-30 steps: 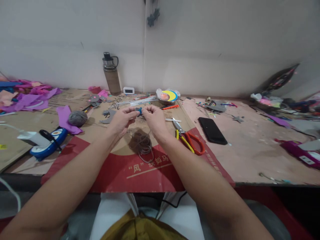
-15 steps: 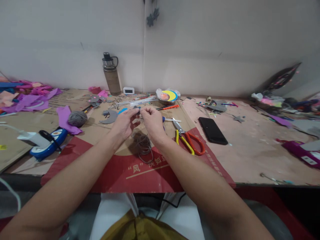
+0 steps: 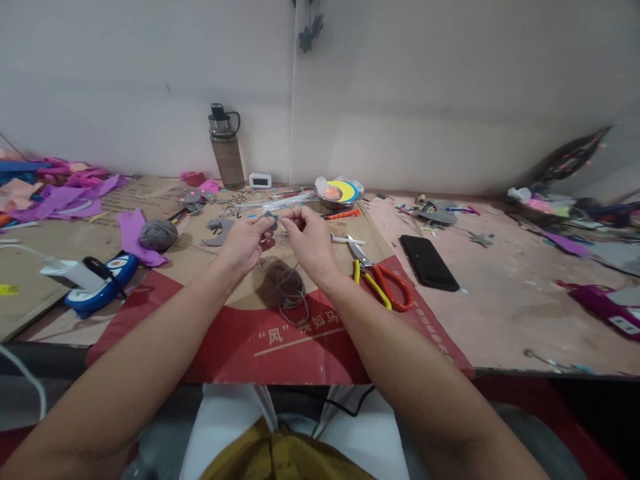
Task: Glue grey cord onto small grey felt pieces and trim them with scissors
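Now the left hand and right hand part slightly: the left grip pinches the small blue-grey piece above the desk (apparently supporting the work alone), while whether the right grip closes on anything, I cannot tell.

Shows blue-grey in small held piece, grey in cord and yarn ball, red with pale lettering on cardboard, black on phone.
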The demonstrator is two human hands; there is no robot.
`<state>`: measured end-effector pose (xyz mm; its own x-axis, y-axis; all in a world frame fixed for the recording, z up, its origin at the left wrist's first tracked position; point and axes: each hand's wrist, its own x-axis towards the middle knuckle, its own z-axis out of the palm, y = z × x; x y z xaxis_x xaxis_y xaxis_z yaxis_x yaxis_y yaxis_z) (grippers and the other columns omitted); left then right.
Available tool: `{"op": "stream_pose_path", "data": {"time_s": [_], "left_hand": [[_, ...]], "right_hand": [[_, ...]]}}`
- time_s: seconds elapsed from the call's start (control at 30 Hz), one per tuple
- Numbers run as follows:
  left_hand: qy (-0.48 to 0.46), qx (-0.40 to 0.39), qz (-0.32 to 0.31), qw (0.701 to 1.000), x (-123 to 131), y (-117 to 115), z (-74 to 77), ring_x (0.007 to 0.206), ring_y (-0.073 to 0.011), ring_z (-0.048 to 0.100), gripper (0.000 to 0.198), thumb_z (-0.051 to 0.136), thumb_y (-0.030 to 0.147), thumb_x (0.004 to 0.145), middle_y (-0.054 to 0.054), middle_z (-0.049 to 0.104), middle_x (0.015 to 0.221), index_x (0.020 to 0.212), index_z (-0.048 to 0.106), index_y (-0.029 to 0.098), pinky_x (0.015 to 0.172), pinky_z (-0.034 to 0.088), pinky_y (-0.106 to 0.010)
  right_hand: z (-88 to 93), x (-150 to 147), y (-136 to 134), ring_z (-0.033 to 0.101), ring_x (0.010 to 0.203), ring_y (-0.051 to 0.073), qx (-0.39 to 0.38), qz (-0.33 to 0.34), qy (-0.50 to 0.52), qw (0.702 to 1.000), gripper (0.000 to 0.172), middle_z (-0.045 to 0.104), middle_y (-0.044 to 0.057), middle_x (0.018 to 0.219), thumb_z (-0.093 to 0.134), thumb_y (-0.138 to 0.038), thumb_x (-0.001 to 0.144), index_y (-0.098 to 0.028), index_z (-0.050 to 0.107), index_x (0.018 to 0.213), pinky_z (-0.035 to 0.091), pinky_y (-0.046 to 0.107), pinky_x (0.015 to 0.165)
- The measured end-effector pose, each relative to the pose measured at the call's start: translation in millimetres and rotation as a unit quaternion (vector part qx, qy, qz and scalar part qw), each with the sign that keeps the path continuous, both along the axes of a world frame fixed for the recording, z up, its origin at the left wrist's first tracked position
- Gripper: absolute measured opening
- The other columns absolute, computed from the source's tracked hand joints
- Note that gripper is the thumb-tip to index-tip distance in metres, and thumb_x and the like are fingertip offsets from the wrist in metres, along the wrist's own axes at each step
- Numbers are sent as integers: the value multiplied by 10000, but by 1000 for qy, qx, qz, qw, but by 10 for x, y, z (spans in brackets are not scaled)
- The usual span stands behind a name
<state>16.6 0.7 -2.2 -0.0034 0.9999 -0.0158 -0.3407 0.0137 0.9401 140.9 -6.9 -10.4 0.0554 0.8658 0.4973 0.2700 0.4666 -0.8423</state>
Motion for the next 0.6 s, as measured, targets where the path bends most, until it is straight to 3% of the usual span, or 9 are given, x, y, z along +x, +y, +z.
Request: {"op": "stream_pose_path", "data": {"time_s": [0.2,0.6], "left_hand": [[42,7,10,999,-12,-3,12,483,-64,398,194,692,170,645,32,457,523,554,521,157,474,376,-191],[89,23,14,996,-52,7,10,456,-68,411,201,681,165,650,26,459,490,521,527,162,482,391,-208]], "right_hand": [[24,41,-39,520,825,167,100,-35,-126,986,83,602,53,886,539,-149,853,-203,535,790,403,314,761],[13,81,42,515,891,177,135,-38,-202,969,111,562,77,967,483,-150,912,-204,559,851,413,330,817]]}}
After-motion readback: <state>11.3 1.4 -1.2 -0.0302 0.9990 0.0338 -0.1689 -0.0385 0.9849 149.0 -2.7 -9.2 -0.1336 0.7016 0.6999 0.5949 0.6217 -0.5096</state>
